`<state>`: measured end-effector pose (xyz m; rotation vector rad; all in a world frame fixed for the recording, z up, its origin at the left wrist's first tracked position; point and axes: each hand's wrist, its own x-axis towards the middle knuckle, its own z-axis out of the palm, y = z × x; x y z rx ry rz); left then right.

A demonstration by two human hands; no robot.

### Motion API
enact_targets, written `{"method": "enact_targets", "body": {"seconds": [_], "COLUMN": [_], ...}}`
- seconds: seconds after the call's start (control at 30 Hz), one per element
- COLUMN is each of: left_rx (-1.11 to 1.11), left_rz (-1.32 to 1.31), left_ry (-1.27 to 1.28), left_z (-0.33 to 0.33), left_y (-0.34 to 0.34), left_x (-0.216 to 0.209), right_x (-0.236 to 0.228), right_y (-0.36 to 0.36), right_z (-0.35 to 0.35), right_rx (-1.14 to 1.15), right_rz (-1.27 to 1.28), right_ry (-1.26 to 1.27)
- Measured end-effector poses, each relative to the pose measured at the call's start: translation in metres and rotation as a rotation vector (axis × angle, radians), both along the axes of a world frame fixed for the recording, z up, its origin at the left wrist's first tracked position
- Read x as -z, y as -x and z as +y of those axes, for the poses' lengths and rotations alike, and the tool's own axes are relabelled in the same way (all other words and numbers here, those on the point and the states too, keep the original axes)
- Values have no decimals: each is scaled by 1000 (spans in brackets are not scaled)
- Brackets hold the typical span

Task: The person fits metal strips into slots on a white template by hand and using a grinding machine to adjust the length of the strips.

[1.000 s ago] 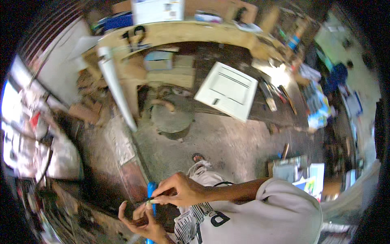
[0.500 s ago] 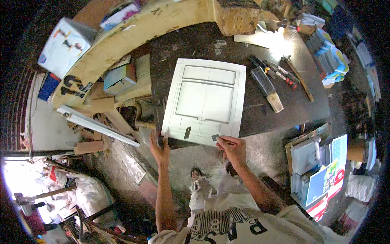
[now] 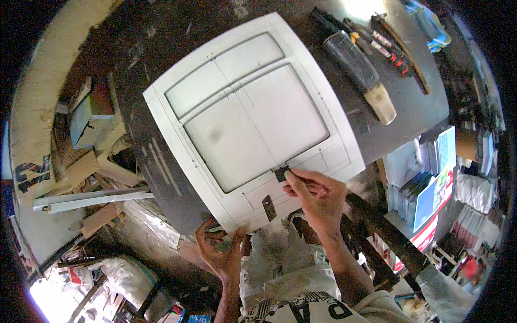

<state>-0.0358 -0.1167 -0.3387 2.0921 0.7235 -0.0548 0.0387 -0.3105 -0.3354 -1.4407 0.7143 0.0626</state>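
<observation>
1. Both hands have shifted since half a second ago; the white panel (image 3: 247,116) fills the centre.
2. Right hand (image 3: 318,194) pinches a small dark piece (image 3: 280,173) at five o'clock on the panel.
3. Left hand (image 3: 221,253), fingers spread, grips the panel's six o'clock edge.

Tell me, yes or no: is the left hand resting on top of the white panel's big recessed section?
No, the left hand grips the near edge of the white panel, well clear of its recessed middle.

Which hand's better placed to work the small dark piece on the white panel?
Right. The right hand already has its fingertips on the small dark piece; the left hand grips the white panel at its near edge.
</observation>
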Motion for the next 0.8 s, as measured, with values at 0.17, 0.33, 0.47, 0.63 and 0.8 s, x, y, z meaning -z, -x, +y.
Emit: {"method": "enact_targets", "body": {"seconds": [0.17, 0.33, 0.47, 0.63, 0.8], "left_rx": [-11, -60, -3, -86, -145], "left_rz": [-106, -32, -11, -66, -52], "left_ry": [41, 74, -9, 98, 137], "left_z": [0, -2, -2, -6, -10], "left_y": [0, -3, -4, -3, -3], "left_x": [11, 4, 2, 7, 6], "right_x": [-3, 0, 1, -4, -5], "right_y": [-3, -4, -8, -15, -19], "right_z": [3, -2, -7, -11, -14], "right_rx": [-41, -72, -115, -112, -106], "right_rz": [18, 15, -17, 91, 131], "right_ry": [70, 51, 50, -15, -77]}}
